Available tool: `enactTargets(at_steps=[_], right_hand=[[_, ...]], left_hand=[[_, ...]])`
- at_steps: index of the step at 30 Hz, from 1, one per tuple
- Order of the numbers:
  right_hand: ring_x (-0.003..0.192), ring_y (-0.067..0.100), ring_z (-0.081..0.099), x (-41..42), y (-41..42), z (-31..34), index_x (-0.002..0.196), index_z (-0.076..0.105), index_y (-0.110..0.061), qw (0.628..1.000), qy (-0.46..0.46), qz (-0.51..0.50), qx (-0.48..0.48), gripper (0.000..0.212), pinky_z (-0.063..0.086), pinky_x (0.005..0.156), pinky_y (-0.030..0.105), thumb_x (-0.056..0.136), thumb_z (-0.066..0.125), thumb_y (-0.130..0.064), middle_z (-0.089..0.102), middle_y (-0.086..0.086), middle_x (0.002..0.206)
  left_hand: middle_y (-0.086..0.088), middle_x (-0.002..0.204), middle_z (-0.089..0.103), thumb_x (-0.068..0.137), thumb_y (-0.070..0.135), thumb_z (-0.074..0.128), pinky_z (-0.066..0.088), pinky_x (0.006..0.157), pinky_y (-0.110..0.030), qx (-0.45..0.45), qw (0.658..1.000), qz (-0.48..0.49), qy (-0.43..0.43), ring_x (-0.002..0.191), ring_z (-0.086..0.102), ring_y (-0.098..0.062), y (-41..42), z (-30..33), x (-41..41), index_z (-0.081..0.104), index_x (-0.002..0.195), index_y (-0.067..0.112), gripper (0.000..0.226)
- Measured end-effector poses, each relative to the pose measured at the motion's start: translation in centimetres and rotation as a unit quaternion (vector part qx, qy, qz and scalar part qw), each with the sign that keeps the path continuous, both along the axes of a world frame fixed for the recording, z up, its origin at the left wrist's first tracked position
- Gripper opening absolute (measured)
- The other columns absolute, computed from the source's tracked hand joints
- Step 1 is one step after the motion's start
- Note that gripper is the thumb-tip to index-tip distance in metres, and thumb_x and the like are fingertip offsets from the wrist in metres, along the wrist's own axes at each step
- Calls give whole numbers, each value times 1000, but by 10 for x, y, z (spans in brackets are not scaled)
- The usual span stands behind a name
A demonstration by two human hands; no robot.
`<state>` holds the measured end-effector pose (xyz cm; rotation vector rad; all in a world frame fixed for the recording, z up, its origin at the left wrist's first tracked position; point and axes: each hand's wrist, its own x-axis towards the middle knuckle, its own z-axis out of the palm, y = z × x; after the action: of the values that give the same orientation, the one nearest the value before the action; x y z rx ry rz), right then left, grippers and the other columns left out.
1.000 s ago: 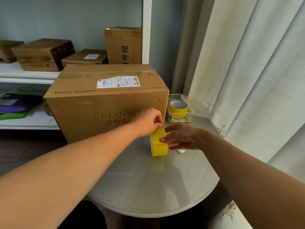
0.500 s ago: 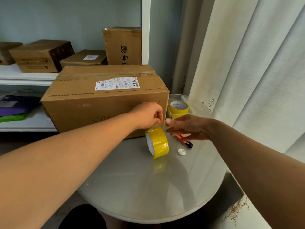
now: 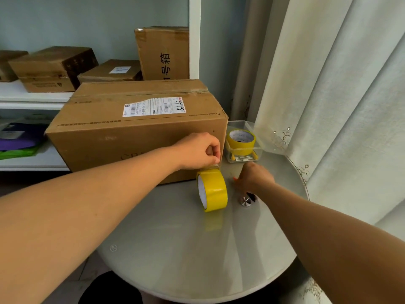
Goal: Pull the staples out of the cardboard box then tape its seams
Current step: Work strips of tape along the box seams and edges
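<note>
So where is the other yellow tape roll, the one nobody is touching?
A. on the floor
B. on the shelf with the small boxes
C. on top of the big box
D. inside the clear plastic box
D: the second yellow tape roll sits inside the clear plastic box on the table, just right of the cardboard box.

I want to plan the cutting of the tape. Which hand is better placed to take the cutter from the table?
The right hand, probably. It is already on the orange and black cutter beside the tape roll. The left hand is busy: it pinches the tape's free end against the cardboard box.
</note>
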<state>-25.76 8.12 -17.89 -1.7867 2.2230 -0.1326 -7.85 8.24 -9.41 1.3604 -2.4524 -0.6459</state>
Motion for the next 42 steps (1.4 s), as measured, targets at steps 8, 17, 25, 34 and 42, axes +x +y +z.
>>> enactTargets(at_steps=[8,17,25,34,42], right_hand=[[80,26,67,-11,17,18,97,65,0,971,-227,-58,57,20,58,78,34,89,62,-18,70,17,92],[49,8,39,7,52,40,97,57,-11,837,-545,-34,45,28,41,44,20,91,61,-38,57,5,80],[42,8,34,21,70,26,68,47,-15,868,-492,-49,47,34,31,41,19,79,78,-21,37,-1,52],[68,22,55,11,46,50,74,44,-14,950,-297,-62,-69,37,51,56,32,79,77,-31,52,5,77],[108,28,59,14,45,43,116,56,-19,995,-46,-39,-78,46,40,74,31,80,71,-44,61,5,116]], left_hand=[[10,73,56,86,20,66,40,61,-22,7,1000,2,7,70,51,-6,8,-3,0,61,79,25,10],[9,71,54,87,18,66,39,58,-22,-13,1000,11,5,70,50,-8,17,3,-4,65,86,17,1],[7,75,55,87,14,66,46,70,-28,-35,995,72,54,79,55,-14,27,-3,-3,63,81,15,7],[1,83,53,92,11,58,45,70,-24,-16,988,68,136,81,52,-15,26,0,-12,57,90,11,2],[-1,83,49,95,6,50,38,64,-21,50,964,141,218,79,45,-15,27,-50,-9,52,91,12,8]])
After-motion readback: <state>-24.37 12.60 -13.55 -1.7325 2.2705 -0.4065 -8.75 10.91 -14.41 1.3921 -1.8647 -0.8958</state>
